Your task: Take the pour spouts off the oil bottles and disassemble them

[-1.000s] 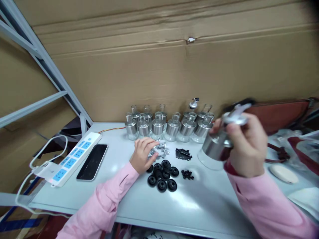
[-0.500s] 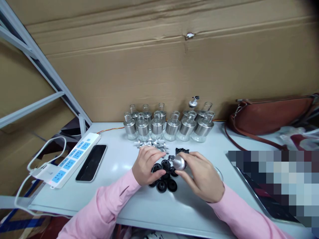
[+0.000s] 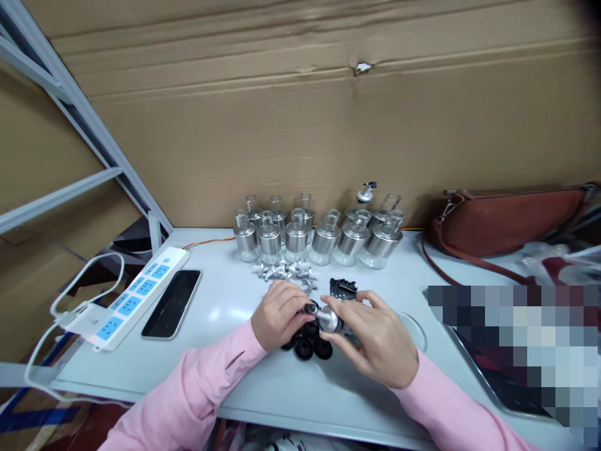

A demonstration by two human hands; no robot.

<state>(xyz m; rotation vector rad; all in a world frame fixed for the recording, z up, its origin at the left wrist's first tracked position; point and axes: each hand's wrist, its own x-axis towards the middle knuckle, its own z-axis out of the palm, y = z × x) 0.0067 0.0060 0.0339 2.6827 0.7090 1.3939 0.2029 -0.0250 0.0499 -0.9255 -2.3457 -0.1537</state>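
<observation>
Held in my right hand (image 3: pixel 375 338) is a silver metal stopper (image 3: pixel 327 318), its spout pointing left. The fingers of my left hand (image 3: pixel 279 316) pinch the small black piece (image 3: pixel 310 309) at the spout's tip. Beneath both hands lie several round black caps (image 3: pixel 303 347), partly hidden. Behind them are a pile of silver spout parts (image 3: pixel 286 271) and a group of small black pieces (image 3: pixel 344 288). Glass bottles with metal bands (image 3: pixel 325 238) stand in rows at the back; one rear bottle carries a silver stopper with a black tip (image 3: pixel 365 193).
On the left of the table (image 3: pixel 263 391) lie a black phone (image 3: pixel 172 305) and a white power strip (image 3: pixel 141 299) with cables. A brown bag (image 3: pixel 511 219) rests at the back right, near a pixelated dark flat object (image 3: pixel 483 357). Cardboard (image 3: pixel 263 125) stands behind.
My left hand has closed its fingers on the black piece at the spout's tip. The stopper in my right hand has turned and moved slightly left and down.
</observation>
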